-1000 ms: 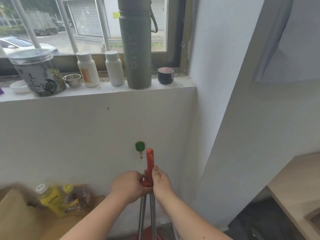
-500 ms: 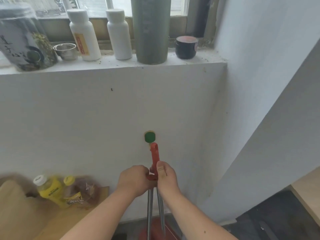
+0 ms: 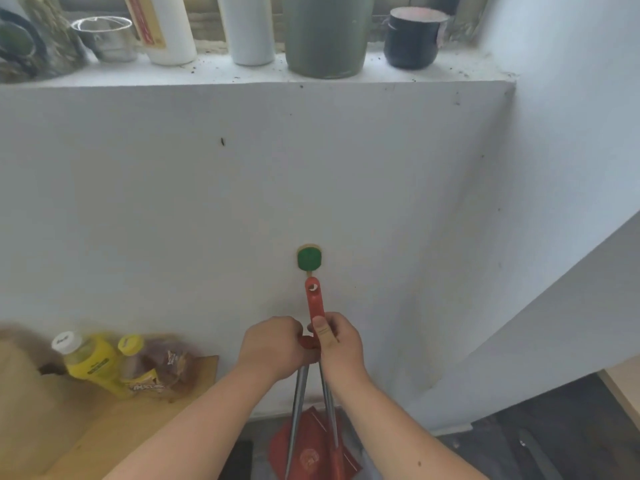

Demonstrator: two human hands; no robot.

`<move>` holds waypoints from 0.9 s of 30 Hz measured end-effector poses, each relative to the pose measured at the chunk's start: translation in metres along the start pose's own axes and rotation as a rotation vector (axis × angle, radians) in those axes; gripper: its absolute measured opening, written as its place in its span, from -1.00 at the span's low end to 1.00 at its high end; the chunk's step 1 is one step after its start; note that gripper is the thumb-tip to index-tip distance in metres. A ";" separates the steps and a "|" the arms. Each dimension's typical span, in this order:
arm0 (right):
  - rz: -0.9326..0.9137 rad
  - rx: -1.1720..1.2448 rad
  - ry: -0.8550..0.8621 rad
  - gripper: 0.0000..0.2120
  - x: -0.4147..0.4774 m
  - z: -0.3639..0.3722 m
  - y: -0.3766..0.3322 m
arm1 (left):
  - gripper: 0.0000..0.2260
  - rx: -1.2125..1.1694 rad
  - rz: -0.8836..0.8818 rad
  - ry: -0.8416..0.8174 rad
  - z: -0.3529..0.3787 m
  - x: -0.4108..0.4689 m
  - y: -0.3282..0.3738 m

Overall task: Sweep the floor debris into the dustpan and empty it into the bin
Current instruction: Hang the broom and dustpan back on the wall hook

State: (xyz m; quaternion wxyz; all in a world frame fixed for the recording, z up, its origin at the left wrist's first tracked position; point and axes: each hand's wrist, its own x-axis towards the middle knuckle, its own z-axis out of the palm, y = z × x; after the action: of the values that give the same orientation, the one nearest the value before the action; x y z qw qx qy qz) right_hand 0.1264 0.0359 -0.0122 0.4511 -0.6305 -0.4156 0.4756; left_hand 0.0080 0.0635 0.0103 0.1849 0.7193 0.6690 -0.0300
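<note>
Right hand (image 3: 337, 344) has brought handle (image 3: 314, 299) beneath hook (image 3: 309, 258).

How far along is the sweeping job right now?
Done: nothing visible; no debris or bin shows. In hand: left hand and right hand grip the dustpan set, its red handle just below the green wall hook. Left: apparently sweeping and emptying.

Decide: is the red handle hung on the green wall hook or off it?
Off: the red handle has its hole below the green wall hook, wall showing through.
</note>
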 end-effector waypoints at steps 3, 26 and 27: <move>0.024 0.021 -0.001 -0.86 0.000 0.003 0.000 | -0.58 -0.006 -0.022 0.017 0.001 -0.002 -0.002; -0.055 0.036 -0.067 -0.75 -0.036 -0.012 -0.049 | -0.54 0.013 0.032 0.109 -0.025 -0.040 0.003; -0.060 0.040 -0.060 -0.74 -0.039 -0.012 -0.050 | -0.54 0.010 0.033 0.112 -0.026 -0.044 0.003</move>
State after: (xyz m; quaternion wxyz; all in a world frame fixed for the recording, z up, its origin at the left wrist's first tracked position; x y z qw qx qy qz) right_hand 0.1254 0.0086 0.0466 0.4649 -0.5943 -0.4380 0.4886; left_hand 0.0008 0.0298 0.0480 0.1439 0.7317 0.6662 0.0101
